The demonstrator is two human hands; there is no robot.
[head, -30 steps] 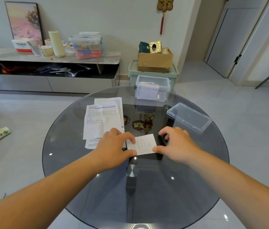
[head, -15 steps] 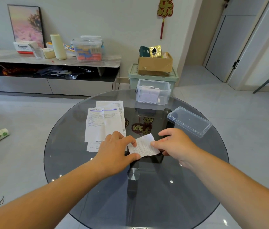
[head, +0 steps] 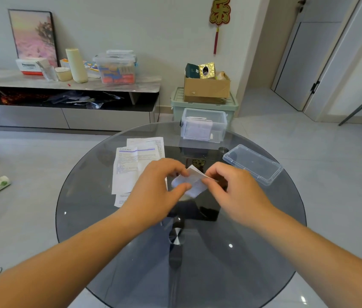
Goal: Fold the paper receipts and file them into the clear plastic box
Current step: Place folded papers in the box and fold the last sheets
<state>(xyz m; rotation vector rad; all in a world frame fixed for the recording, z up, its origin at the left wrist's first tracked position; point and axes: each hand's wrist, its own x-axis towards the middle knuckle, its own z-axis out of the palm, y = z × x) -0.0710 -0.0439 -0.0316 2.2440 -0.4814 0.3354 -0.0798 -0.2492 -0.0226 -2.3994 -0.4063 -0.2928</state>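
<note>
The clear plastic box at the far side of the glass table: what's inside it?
Through the wall of the clear plastic box a bundle of folded white papers shows, toward its left side. How many there are, and anything behind them, is hidden.

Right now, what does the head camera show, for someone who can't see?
A left hand and right hand pinch a small receipt over a round glass table. At left lie more receipts; a clear plastic box and its lid sit farther back.
</note>
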